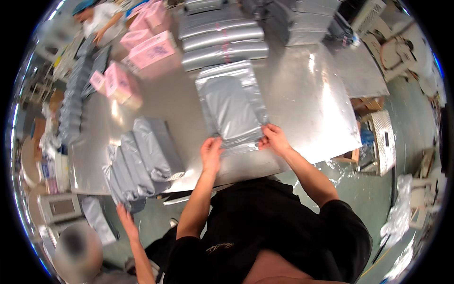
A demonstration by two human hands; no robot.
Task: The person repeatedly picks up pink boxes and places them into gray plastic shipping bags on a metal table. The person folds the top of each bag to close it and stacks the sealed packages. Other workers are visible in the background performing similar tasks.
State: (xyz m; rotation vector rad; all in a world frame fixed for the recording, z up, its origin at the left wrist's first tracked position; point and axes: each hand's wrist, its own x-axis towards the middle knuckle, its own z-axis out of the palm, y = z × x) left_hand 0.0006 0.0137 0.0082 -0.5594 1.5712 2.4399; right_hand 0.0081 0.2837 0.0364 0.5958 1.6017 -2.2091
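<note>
A flat silver-grey plastic mailing bag [234, 102] lies on the metal table in front of me, with a bulge inside it; its contents are hidden. At its near left corner, my left hand [211, 150] pinches the edge between thumb and fingers. Across from it, my right hand [275, 138] grips the near right corner in the same way. Just beyond the bag's far end, several rolled silver bundles [224, 52] with pink marks lie stacked side by side.
The metal table [302, 123] carries filled grey bags [149, 151] at the left and pink boxes [151, 49] at the far left. Grey stacks [305, 21] stand at the back. A co-worker's hand [125, 215] touches the left bags; another person [101, 19] stands across.
</note>
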